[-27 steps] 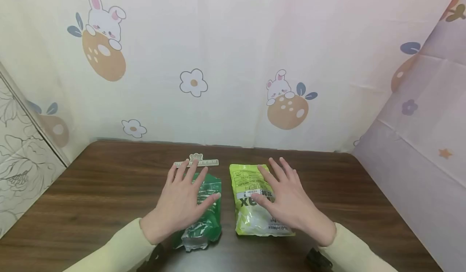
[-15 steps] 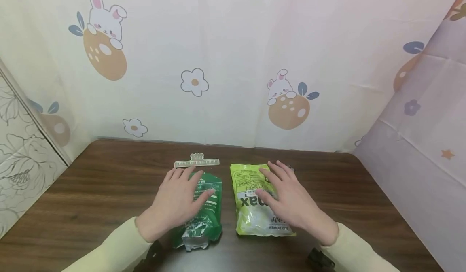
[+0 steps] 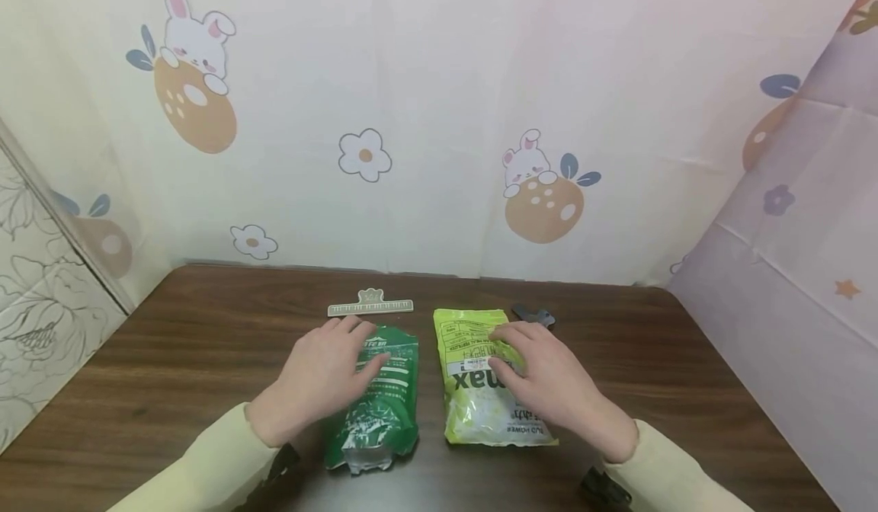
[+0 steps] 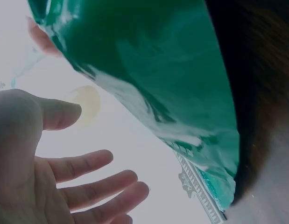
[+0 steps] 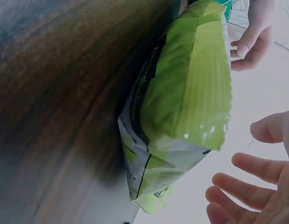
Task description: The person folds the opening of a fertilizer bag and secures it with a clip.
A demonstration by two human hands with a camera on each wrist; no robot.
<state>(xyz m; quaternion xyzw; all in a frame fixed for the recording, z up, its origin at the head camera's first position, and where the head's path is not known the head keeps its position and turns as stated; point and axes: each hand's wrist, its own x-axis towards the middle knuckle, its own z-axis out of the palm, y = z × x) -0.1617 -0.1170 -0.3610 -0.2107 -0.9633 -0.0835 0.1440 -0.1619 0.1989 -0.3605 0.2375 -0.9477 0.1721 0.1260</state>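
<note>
A dark green plastic bag (image 3: 394,401) lies on the table left of centre, its crumpled silvery end towards me. Over its left side hovers my left hand (image 3: 315,375), fingers loosely bent; the left wrist view shows a gap between them and the bag. To the right lies a plump yellow-green bag (image 3: 473,414) with black print. My right hand (image 3: 552,379) hangs above its right edge, apart from it in the right wrist view, fingers relaxed. Part of each bag is hidden beneath a hand.
Beyond the green bag lies a pale clip with ruler markings (image 3: 370,306). A small dark grey piece (image 3: 535,315), perhaps another clip, is behind the yellow-green bag. A patterned curtain (image 3: 439,215) borders the far edge of the brown wooden table (image 3: 171,360).
Both hands have drawn in slightly, their spread fingers now bending down. The left hand has shifted a little left and nearer. More of the green bag and the dark grey piece shows.
</note>
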